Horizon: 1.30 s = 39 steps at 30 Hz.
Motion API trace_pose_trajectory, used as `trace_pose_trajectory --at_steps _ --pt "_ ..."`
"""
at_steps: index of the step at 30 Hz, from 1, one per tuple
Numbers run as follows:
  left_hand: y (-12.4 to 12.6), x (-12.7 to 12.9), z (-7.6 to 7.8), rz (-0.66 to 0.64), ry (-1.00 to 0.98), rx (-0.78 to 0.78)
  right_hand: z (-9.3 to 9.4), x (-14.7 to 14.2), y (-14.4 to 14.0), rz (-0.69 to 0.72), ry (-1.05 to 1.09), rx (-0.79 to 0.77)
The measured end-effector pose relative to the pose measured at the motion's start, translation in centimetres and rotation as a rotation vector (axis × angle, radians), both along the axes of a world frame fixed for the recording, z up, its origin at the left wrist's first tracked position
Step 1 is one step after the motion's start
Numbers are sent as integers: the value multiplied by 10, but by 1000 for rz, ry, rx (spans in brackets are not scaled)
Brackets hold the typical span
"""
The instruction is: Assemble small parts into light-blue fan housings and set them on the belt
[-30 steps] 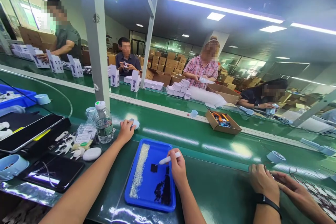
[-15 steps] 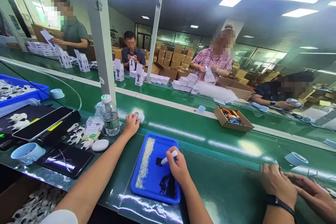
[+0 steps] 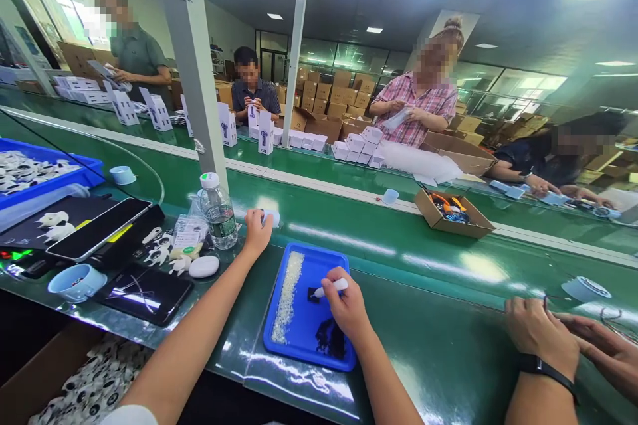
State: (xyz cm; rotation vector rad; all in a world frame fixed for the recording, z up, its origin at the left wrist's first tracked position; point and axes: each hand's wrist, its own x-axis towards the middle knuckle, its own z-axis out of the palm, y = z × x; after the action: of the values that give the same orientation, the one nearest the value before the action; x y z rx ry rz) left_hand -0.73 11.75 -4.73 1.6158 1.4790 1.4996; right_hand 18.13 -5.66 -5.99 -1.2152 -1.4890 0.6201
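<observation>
- The right hand [image 3: 349,305] pinched a white pen-like tool [image 3: 330,288], its tip on a small black piece [image 3: 312,293] in the blue tray [image 3: 279,339].
- The left hand [image 3: 258,234] lay curled over a small white part [image 3: 272,217] on the belt.
- The water bottle [image 3: 218,212] had a label too small to read.
- The glossy green conveyor [image 3: 423,265] ran through a carton-stacked workshop.

A water bottle [image 3: 218,209] stood by the post [image 3: 192,60], a black phone [image 3: 144,292] lay near, and a cardboard box [image 3: 453,214] sat across the green bench [image 3: 428,345].
</observation>
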Motion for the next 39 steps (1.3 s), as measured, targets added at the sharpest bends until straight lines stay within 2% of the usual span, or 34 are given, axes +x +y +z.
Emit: trace_pose_trajectory --at_steps 2,6,8,9,12,16,21,26,31,36,39 --pt "-17 -1 11 -30 -112 -68 -1 1 1 -12 22 -12" --pt "-65 -7 37 -189 -341 -193 6 -3 -6 -17 97 -8" --pt "-90 -11 48 -273 -510 -237 15 -8 -15 -50 169 36" --pt "-102 -13 52 -324 -666 -276 21 -11 -21 -70 221 69" --pt "-131 -17 56 -378 -956 -360 40 -21 -38 -101 392 163" --pt "-155 -18 54 -417 -948 -396 53 -35 -53 -105 444 182" --pt "-170 -15 53 -446 -873 -376 52 -45 -56 -70 415 131" --pt "-172 -13 53 -454 -835 -366 52 -45 -58 -65 353 129" --pt "-173 -10 55 -463 -814 -389 55 -44 -61 -103 388 152" --pt "-177 -3 60 -485 -796 -412 58 -44 -63 -8 436 159" --pt "-180 0 60 -492 -763 -459 57 -42 -65 -24 414 165"
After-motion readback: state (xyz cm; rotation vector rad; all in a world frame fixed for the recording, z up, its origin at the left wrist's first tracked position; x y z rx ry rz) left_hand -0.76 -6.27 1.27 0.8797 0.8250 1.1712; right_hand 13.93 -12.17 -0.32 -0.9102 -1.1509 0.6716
